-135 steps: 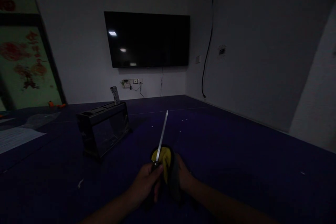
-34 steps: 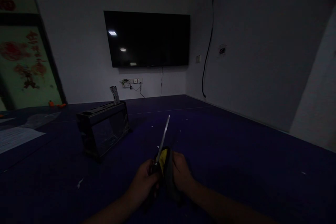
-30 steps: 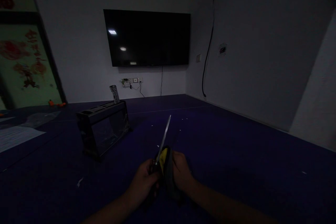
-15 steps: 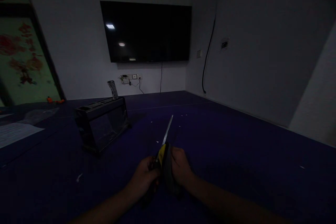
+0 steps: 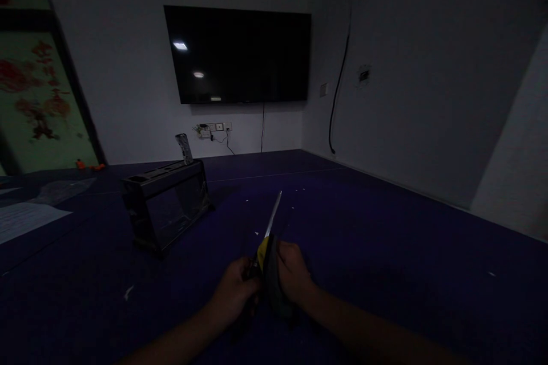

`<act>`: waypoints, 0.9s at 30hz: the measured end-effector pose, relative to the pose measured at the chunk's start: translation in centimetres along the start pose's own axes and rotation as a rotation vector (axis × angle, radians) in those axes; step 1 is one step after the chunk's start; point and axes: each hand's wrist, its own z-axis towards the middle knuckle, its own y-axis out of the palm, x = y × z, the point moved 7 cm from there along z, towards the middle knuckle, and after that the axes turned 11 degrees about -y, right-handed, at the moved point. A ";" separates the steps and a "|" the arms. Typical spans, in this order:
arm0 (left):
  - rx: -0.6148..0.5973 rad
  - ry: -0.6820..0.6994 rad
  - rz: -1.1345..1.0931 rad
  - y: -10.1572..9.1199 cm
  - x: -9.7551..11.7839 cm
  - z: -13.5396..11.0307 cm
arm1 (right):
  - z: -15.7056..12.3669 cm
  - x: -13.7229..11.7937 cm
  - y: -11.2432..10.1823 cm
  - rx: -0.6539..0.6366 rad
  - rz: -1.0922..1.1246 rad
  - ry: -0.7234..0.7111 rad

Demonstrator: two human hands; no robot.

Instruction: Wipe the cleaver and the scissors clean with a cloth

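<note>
A knife [image 5: 272, 216] points away from me, its narrow blade slanting up to the right. My left hand [image 5: 234, 291] is closed around its dark handle, most of which is hidden in shadow. In my right hand [image 5: 293, 271] is a folded yellow-and-grey cloth [image 5: 274, 291], pressed against the blade near the handle. The dimness hides its exact kind and the fingers behind it. To the left stands a black knife block [image 5: 165, 182] with see-through sides. One patterned handle [image 5: 184, 149] sticks up from its top.
Everything rests on a dark purple surface [image 5: 363, 228] with small white scraps [image 5: 128, 292] scattered about. Papers [image 5: 29, 219] and a clear plastic bag [image 5: 62, 190] lie at the left. Beyond are a wall-mounted television [image 5: 242, 57], sockets and a hanging black cable [image 5: 341, 74].
The view has tilted very slightly, so the background sits a little lower. Both hands keep their hold, and the cloth stays near the handle end of the blade.
</note>
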 end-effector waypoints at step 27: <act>-0.010 -0.008 0.000 0.0 -0.1 0.1 | 0.1 -0.5 0.0 -0.002 -0.012 -0.014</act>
